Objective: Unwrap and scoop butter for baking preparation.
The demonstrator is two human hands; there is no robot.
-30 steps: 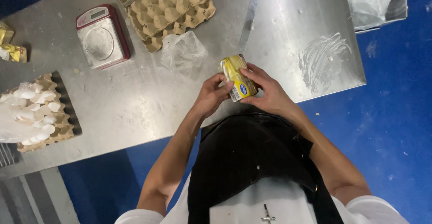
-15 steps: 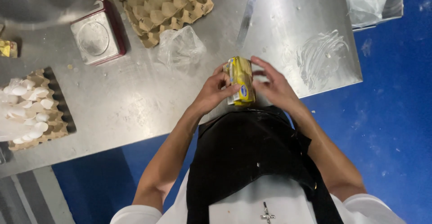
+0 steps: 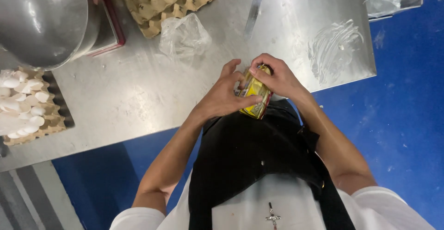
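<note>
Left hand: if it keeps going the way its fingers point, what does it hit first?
The left hand points up-right, its fingers already on the small yellow foil-wrapped packet. Past that, the right hand, which grips the same packet from the other side. Depth is unclear, but both look in contact.

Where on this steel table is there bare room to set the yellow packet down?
Bare steel lies between the crumpled plastic bag and the smeared patch, and left of both hands toward the tray of eggshells. The far left corner is crowded: metal bowl, scale, empty egg carton.
</note>
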